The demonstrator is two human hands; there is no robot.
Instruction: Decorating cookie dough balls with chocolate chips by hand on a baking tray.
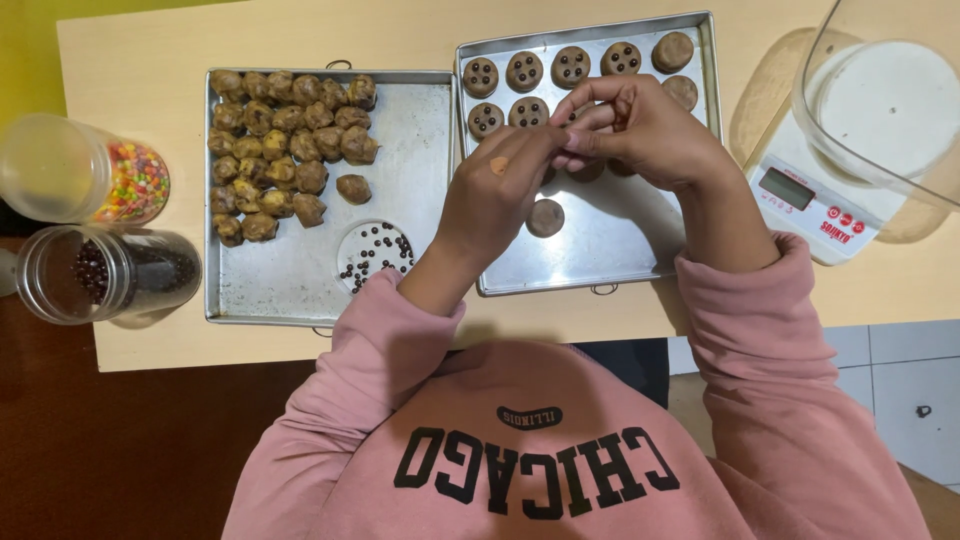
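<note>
Fingers of the left hand [500, 185] and right hand [640, 125] pinch together over the right baking tray [690, 35]; what they grip is hidden. A plain dough ball [545, 217] sits below them, chocolate chips [375, 250] on the left tray [300, 280]. Press chips gently, evenly spaced.

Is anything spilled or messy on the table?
A few dark chocolate chips have strayed off the small white lid onto the left tray. One dough ball sits apart from the pile. Otherwise nothing stands out.
</note>
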